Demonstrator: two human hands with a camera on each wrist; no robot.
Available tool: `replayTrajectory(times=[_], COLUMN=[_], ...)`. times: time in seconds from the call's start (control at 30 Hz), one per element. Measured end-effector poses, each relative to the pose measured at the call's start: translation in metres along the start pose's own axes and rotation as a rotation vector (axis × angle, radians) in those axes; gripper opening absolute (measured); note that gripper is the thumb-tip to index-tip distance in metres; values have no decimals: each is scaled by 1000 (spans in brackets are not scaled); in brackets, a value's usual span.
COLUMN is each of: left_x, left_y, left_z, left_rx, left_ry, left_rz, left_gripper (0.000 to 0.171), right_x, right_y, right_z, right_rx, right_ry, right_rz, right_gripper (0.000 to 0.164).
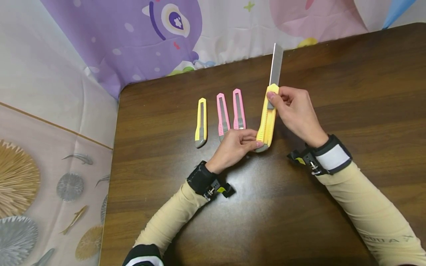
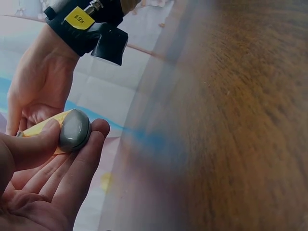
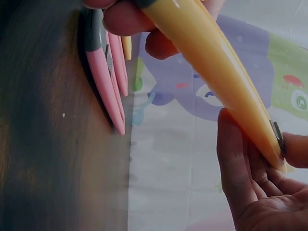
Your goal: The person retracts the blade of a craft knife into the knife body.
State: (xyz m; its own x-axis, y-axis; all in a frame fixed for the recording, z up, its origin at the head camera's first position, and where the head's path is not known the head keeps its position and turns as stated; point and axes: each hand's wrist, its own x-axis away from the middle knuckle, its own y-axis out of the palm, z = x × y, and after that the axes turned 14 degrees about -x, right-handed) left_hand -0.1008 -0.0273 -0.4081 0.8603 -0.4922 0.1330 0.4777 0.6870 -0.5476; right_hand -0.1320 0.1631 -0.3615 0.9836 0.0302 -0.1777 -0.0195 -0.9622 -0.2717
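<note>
A yellow utility knife [image 1: 266, 123] is held above the table, its long blade [image 1: 276, 64] slid far out and pointing away from me. My left hand [image 1: 232, 148] pinches the grey end cap [image 2: 75, 130] between thumb and fingers. Near the blade end, my right hand [image 1: 297, 112] grips the body, its thumb on the grey slider [image 3: 277, 137]. To the left, two pink utility knives [image 1: 223, 112] lie side by side, their lower ends partly behind my left hand. Another yellow utility knife [image 1: 201, 123] lies left of them. No blade sticks out of these three.
The brown wooden table [image 1: 159, 177] ends at a back edge against a patterned curtain [image 1: 229, 33]. A pale printed cloth [image 1: 56, 147] hangs along the left side. Both wrists carry black straps [image 1: 332, 155] with small cameras.
</note>
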Motion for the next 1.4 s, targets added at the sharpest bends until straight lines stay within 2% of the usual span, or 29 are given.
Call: replayTrajectory(times=[0.37, 0.67, 0.97, 1.2, 1.4], left_x=[-1, -1, -2, -1, -1], left_y=[0, -4, -5, -4, -2], left_z=[-2, -2, -4, -3, -2], left_rx=[-6, 50, 69, 60, 57], left_ry=[0, -13, -14, -10, -20], left_rz=[1, 2, 24, 31, 28], left_gripper=[24, 27, 28, 27, 26], right_x=[0, 1, 1, 1, 0], right_y=[3, 5, 5, 5, 5], right_z=[1, -1, -2, -2, 1], right_rx=[-23, -63, -78, -42, -41], right_ry=[-6, 0, -34, 30, 62], right_rz=[-21, -16, -28, -55, -71], right_gripper=[22, 25, 23, 33, 33])
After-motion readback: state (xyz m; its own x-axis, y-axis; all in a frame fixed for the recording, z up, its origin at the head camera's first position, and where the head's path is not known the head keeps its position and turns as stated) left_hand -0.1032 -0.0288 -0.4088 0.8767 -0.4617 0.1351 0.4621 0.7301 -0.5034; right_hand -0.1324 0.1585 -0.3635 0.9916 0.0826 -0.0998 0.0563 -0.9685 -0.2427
